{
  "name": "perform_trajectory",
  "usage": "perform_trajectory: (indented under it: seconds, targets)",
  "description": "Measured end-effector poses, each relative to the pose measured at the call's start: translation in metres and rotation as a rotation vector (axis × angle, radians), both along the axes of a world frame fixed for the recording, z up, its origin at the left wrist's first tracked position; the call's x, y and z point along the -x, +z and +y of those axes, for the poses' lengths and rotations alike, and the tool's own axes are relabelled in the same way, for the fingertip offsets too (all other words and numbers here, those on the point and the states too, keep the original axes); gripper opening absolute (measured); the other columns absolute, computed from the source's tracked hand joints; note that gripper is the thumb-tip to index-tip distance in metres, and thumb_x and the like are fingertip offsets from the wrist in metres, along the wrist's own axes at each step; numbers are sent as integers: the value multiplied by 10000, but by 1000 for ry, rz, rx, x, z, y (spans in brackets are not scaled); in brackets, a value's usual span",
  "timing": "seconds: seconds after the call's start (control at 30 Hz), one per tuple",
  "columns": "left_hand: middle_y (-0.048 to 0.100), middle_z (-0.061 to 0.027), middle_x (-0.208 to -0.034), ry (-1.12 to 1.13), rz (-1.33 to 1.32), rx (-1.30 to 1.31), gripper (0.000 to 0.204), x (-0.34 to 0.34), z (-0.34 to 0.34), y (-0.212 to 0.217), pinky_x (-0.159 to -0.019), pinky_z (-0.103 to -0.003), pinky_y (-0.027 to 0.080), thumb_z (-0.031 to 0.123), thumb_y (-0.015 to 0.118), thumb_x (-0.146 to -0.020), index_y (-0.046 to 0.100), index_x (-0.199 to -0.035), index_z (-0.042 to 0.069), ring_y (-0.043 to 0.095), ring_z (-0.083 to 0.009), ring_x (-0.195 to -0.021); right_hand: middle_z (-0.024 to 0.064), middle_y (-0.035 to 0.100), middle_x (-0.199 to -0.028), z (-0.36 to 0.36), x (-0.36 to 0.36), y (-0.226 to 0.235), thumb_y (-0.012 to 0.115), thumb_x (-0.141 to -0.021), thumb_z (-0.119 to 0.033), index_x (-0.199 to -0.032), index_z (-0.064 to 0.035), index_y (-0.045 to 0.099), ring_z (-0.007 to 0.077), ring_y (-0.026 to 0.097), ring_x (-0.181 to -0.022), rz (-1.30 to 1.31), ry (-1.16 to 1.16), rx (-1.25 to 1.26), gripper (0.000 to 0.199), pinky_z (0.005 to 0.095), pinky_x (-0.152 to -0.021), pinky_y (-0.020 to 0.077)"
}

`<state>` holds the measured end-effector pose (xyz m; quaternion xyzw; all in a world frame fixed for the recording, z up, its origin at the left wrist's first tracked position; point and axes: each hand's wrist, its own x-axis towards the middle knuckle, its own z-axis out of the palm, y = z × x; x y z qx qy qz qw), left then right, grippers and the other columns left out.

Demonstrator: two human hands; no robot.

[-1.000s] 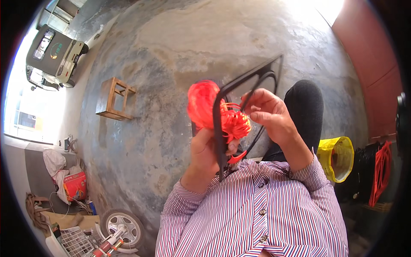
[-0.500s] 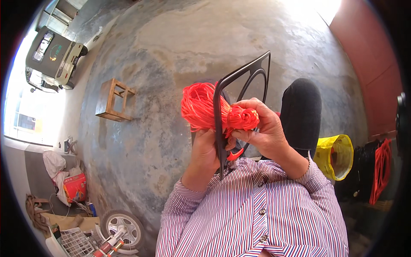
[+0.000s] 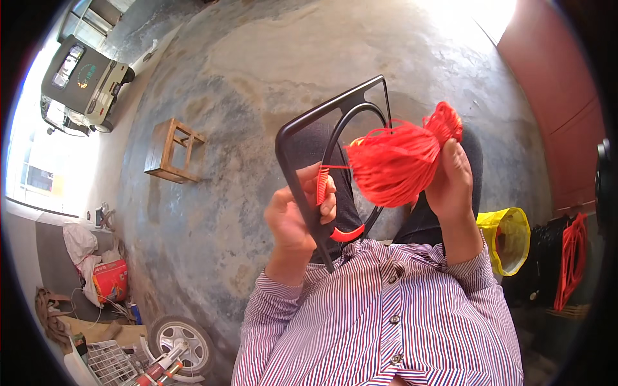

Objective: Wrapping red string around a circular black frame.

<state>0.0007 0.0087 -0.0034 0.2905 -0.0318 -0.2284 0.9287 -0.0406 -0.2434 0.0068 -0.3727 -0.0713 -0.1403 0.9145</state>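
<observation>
My left hand (image 3: 288,222) grips one side of a black rectangular frame (image 3: 322,114) that has a rounded inner hoop (image 3: 351,114). Its fingers press on a tightly coiled red cord wrapping (image 3: 323,184) round the hoop. Another red wrapped stretch (image 3: 348,234) covers the hoop lower down. To the right, my right hand (image 3: 452,188) is closed round the tied end of a thick bundle of red cord (image 3: 396,166). A single strand runs from the wrapping toward the bundle. The bundle partly hides the hoop's right side.
A wooden stool (image 3: 170,151) stands on the concrete floor at left. A yellow bag (image 3: 505,241) is beside my right leg, with more red cord (image 3: 571,260) further right. At lower left are a spoked wheel (image 3: 183,344) and a red package (image 3: 111,282). A three-wheeled vehicle (image 3: 87,83) is parked far left.
The cord bundle has come out from within the frame and moved right with my right hand. The frame has shifted left in my left hand, showing the red wrapping.
</observation>
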Motion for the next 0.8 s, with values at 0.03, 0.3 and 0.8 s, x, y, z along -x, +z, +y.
perform_trajectory:
  seconds: [0.03, 0.3, 0.8]
  targets:
    - [623, -235, -986, 0, -12, 1, 526, -1, 2, -3, -524, -319, 412, 239, 461, -846, 580, -1264, -57, 526, -237, -650, 110, 567, -1350, 2, 4, -3, 572, -1001, -269, -1387, 14, 454, 231, 537, -1259, 9, -28, 86, 493, 391, -1095, 378]
    - [605, -188, -862, -24, 15, -21, 377, -2, 4, 1, -464, -296, 376, 309, 486, -981, 588, -1152, -11, 494, -200, -597, 122, 598, -1297, 3, 2, -26, 669, -936, -249, -1391, 11, 461, 221, 558, -1222, 115, 27, 167, 563, 384, -1105, 358]
    - [548, -87, -624, -144, 39, -132, 350, -6, 5, 8, -374, -250, 279, 291, 473, -1025, 618, -1045, -27, 364, -114, -441, 37, 635, -1040, 4, -4, -12, 713, -896, -119, -1200, -12, 540, 119, 608, -936, 128, -318, 651, 366, 272, -876, 472]
